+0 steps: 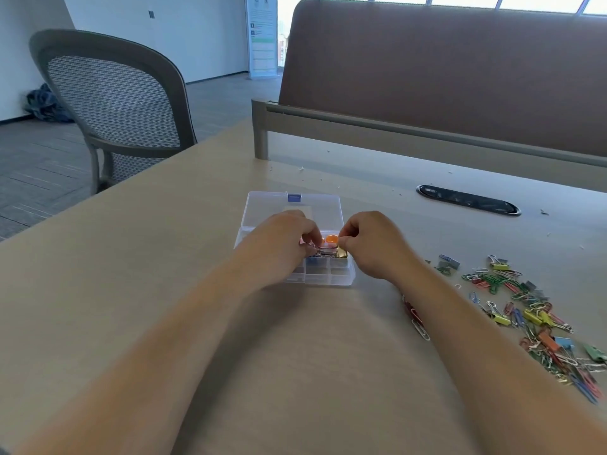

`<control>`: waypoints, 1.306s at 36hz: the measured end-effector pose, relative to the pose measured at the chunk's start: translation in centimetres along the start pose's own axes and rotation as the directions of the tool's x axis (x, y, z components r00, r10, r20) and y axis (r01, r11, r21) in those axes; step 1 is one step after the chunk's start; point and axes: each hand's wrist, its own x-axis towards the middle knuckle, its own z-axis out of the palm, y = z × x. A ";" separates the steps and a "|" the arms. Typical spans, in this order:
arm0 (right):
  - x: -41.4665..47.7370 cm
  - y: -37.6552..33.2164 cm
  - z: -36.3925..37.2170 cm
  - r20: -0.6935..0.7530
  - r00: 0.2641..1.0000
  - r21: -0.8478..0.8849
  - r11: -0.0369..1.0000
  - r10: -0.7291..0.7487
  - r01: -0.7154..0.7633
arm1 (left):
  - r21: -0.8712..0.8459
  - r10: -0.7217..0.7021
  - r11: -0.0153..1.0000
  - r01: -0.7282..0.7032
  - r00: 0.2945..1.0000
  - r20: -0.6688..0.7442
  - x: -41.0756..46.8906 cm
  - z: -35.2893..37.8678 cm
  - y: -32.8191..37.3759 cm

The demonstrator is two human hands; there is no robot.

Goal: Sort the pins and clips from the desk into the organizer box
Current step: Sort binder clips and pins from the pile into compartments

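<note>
Organizer box (pixel 328 279) | left hand (pixel 282 241) seemingly pinching paper clips (pixel 320 252), right hand (pixel 371 247) pinching gold clip (pixel 342 253) | crowding fingers risking clips dropping into wrong compartment

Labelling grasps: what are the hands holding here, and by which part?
Right hand pinches a gold clip by its upper edge over the organizer box. Left hand touches clips there; grip unclear.

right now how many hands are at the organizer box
2: left hand over the left half of the clear plastic organizer box; right hand at its right edge, pinching a gold clip.
</note>
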 end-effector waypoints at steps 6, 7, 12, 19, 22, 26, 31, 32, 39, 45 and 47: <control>0.1 0.2 0.5 -0.032 0.999 -0.040 0.999 0.000 -0.002 | 0.013 -0.012 1.000 0.012 1.000 0.017 0.0 0.0 0.4; 0.1 0.2 0.6 -0.035 0.999 -0.045 0.999 -0.002 0.000 | 0.016 -0.014 1.000 0.014 1.000 0.022 0.0 -0.1 0.4; 0.2 0.2 0.6 -0.025 1.000 -0.027 1.000 -0.009 0.008 | 0.032 -0.023 0.999 0.023 1.000 0.012 0.0 0.1 0.5; 0.0 -0.1 0.3 0.038 0.999 -0.034 0.999 -0.023 0.025 | 0.055 -0.043 0.997 0.044 0.999 -0.030 0.2 0.4 0.8; 0.1 -0.1 0.4 0.039 0.999 -0.040 0.999 -0.017 0.019 | 0.079 -0.056 0.995 0.058 0.998 -0.025 0.4 0.5 1.0; 0.4 0.0 0.7 0.037 0.999 -0.066 0.998 -0.010 0.013 | 0.096 -0.075 0.992 0.078 0.997 -0.033 0.3 0.6 1.2; 0.4 0.0 0.9 0.026 1.000 -0.075 0.997 -0.004 0.005 | 0.090 -0.111 0.990 0.112 0.994 -0.012 0.8 0.4 1.8; 0.4 0.1 0.9 0.023 1.000 -0.075 0.997 -0.002 0.004 | 0.092 -0.112 0.989 0.113 0.994 -0.008 0.8 0.4 1.8; 0.3 0.0 1.0 0.021 1.000 -0.091 0.996 -0.012 0.014 | 0.122 -0.100 0.987 0.104 0.994 -0.035 1.0 0.9 1.3; -0.2 -0.3 0.7 0.018 0.999 -0.072 0.996 -0.051 0.052 | 0.108 -0.020 0.994 0.027 0.998 -0.068 0.7 1.2 1.2; -0.2 -0.3 0.4 0.010 0.999 -0.068 0.997 -0.039 0.040 | 0.083 0.010 0.997 -0.001 0.993 -0.117 0.5 1.0 1.2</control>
